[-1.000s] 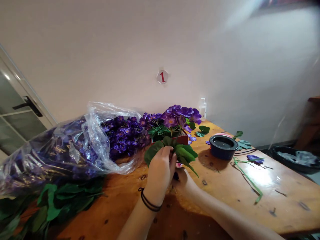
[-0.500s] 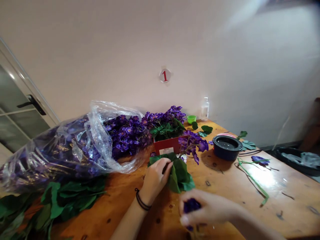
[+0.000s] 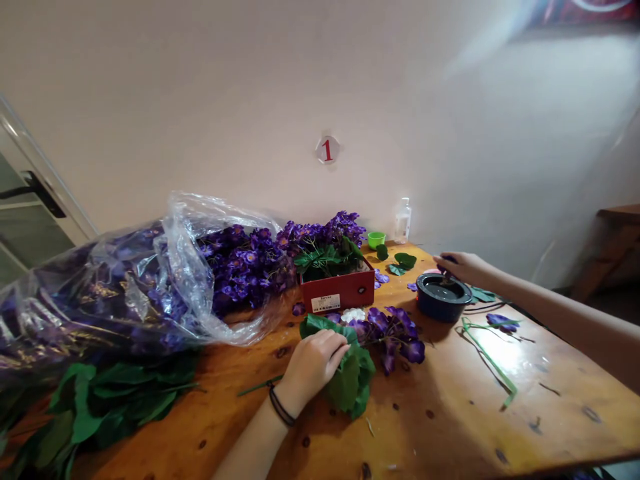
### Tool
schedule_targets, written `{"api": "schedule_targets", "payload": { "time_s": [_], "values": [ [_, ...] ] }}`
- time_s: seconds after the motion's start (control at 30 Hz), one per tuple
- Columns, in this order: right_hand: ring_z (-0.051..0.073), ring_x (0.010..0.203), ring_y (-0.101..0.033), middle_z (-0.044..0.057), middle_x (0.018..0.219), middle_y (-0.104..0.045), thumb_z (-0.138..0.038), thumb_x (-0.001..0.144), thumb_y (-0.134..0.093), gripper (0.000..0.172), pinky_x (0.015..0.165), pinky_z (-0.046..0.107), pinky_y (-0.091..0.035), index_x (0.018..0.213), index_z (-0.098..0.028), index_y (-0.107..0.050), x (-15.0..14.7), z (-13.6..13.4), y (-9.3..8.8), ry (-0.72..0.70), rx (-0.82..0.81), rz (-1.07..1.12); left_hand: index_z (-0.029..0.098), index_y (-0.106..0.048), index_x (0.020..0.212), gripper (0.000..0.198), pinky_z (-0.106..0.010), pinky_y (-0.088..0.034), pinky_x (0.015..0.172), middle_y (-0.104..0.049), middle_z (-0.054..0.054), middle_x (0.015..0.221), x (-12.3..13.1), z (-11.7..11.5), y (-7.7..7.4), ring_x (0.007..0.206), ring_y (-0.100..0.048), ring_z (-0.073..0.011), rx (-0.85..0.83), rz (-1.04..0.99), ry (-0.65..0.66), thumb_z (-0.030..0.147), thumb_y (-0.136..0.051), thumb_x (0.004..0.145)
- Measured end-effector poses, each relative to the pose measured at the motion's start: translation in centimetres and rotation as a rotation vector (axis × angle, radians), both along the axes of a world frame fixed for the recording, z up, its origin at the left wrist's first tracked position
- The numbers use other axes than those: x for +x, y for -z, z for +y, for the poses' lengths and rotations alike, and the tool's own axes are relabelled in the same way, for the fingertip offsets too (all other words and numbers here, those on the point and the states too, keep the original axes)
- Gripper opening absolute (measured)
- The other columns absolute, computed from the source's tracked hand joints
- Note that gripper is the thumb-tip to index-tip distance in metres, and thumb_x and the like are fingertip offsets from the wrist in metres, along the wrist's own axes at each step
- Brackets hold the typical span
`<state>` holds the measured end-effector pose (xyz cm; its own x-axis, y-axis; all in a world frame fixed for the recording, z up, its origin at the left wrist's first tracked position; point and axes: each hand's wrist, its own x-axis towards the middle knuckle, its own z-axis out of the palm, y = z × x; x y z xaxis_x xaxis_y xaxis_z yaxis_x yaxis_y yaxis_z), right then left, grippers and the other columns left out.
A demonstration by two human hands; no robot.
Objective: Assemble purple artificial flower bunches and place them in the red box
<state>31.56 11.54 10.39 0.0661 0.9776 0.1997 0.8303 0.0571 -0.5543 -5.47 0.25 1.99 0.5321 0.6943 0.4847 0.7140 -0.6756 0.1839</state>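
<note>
My left hand (image 3: 314,360), with a dark band at the wrist, is closed around the stem of an artificial flower. Green leaves (image 3: 350,380) fan out beneath its fingers, and the spray's purple blossoms (image 3: 393,333) rest on the table to the right. At the far right, my right hand (image 3: 464,268) pinches a small purple flower (image 3: 447,265), mostly covered by the fingers, just above the rim of a round dark pot (image 3: 443,307). Whether the flower touches the pot's contents cannot be made out.
A red box (image 3: 337,290) holding leaves and flowers stands behind my left hand. A clear plastic bag (image 3: 190,267) full of purple flowers and loose leaves (image 3: 115,407) lie left. A green cup (image 3: 376,240) and bottle (image 3: 403,220) stand at the back; a cut stem (image 3: 493,367) lies right.
My right hand has moved from the table's front, up and right, to the pot with the purple flower. The held spray has dropped lower onto the table, and the view has shifted slightly right.
</note>
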Motion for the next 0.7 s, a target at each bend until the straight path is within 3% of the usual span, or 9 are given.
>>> {"api": "schedule_targets", "payload": {
  "time_s": [0.23, 0.7],
  "values": [
    [0.018, 0.059, -0.052, 0.013, 0.069, -0.063, -0.034, 0.087, -0.045, 0.032, 0.063, 0.031, -0.034, 0.066, -0.016, -0.062, 0.0, 2.4, 2.8, -0.054, -0.008, -0.272, 0.02, -0.058, 0.084, 0.014, -0.026, -0.045, 0.069, -0.062, 0.0, 0.077, 0.3, -0.3, 0.0, 0.075, -0.058, -0.0152, 0.061, 0.091, 0.025, 0.024, -0.047, 0.092],
    [0.023, 0.071, -0.058, 0.019, 0.083, -0.067, -0.033, 0.093, -0.037, 0.035, 0.065, 0.032, -0.036, 0.082, -0.013, -0.064, 0.2, 2.8, 4.0, -0.034, -0.042, -0.456, 0.019, -0.056, 0.081, 0.016, -0.028, -0.045, 0.066, -0.061, -0.001, 0.075, 0.2, -0.2, 0.0, 0.074, -0.058, -0.0162, 0.121, 0.181, 0.009, 0.023, -0.046, 0.092]
  ]
}}
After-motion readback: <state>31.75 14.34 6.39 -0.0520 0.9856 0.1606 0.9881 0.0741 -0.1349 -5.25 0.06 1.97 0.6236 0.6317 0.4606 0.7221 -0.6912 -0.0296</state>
